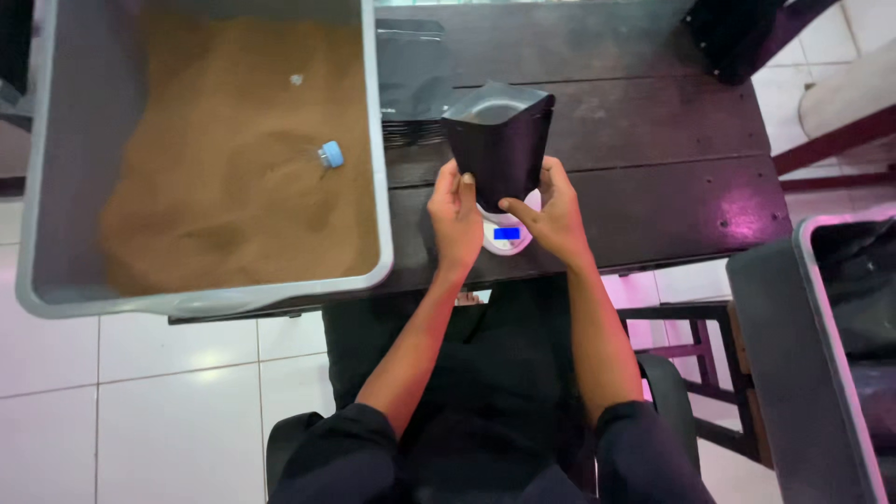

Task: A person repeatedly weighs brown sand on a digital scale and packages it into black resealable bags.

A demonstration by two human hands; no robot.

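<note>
Seen from above, a seated person in dark clothes works at a dark wooden table (653,201). In the upper left of the frame, a large grey plastic tub (378,168) sits on the table, partly overhanging the near edge, and is filled with fine brown powder (224,159). A small pale blue scoop (330,154) lies half buried in the powder. Just right of the tub, toward the top centre, a flat stack of dark pouches (411,79) rests on the wood.

In the centre, the left hand (455,219) and the right hand (555,219) clasp a black stand-up pouch (497,140) by its lower sides, fingers wrapped closely around it. The pouch stands upright on a small white scale (509,238) with a lit blue display, at the table's near edge.

At the lower right of the frame stands another grey bin (803,373), its contents dark and unclear.

The pouch looks tall for so small a scale; if either hand lets go unevenly it could topple and spill. Pressing down while holding it would probably skew the reading.
</note>
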